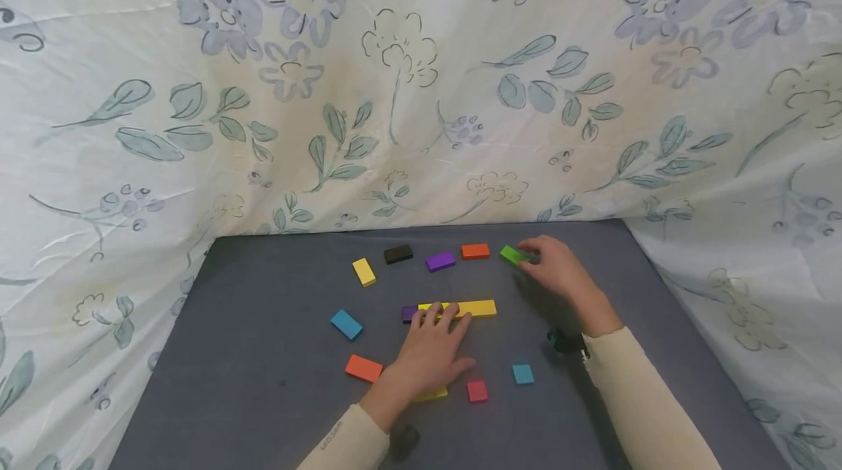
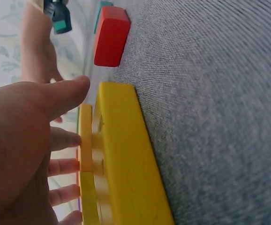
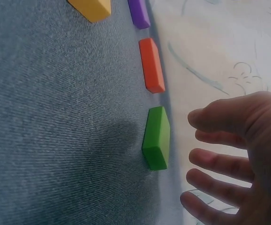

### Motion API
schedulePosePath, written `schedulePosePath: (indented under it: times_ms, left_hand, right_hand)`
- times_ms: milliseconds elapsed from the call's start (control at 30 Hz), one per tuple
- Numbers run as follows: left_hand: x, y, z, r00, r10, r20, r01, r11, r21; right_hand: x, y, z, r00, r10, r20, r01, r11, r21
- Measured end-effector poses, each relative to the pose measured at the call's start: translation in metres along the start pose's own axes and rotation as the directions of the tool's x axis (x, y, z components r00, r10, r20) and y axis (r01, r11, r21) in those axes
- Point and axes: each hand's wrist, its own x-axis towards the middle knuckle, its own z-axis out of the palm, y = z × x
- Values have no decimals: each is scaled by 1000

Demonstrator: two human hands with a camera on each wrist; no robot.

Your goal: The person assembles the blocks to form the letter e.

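Note:
My left hand (image 1: pixel 429 353) reaches over a row of end-to-end blocks. Its spread fingertips rest at the near side of the yellow block (image 1: pixel 424 306) and the longer golden-yellow block (image 1: pixel 483 308), while a dark purple block (image 1: pixel 408 315) shows at the row's left end. Below the palm lies another yellow block (image 2: pixel 128 150), mostly hidden by the hand in the head view. At the back right, my right hand (image 1: pixel 558 269) hovers beside a green block (image 3: pixel 157 138). In the right wrist view its thumb and fingers are loosely bent, with a gap between them and the block.
Along the back lie red-orange (image 1: pixel 475 251), purple (image 1: pixel 441 261), black (image 1: pixel 397 254) and pale yellow (image 1: pixel 364 272) blocks. Blue (image 1: pixel 346 324) and orange (image 1: pixel 364 368) ones lie left, red (image 1: pixel 476 391) and light-blue (image 1: pixel 522 374) squares right. Floral cloth (image 1: pixel 421 90) hangs behind the grey table (image 1: pixel 250 353).

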Motion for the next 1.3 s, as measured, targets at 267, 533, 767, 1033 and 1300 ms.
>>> schedulePosePath:
  times_ms: [267,533,767,1033,1300]
  left_hand:
    - [2,7,-2,1000,-13,-8,13,1000,-2]
    - [1,10,-5,999,-32,-11,32,999,-4]
    - [2,11,-2,999,-47,2,47,999,-12]
    - [2,11,2,999,-46,21,47,998,-34]
    - [1,10,1,999,-37,11,38,999,-28]
  right_hand:
    - [12,4,-1,999,43,13,-43,999,-22]
    - [22,1,3,998,50,38,-49,998,-27]
    - [29,7,12,996,52,71,-48,997,-52]
    - [27,13,18,997,43,70,-39,998,-52]
    - [29,14,21,997,45,62,-42,998,-47]
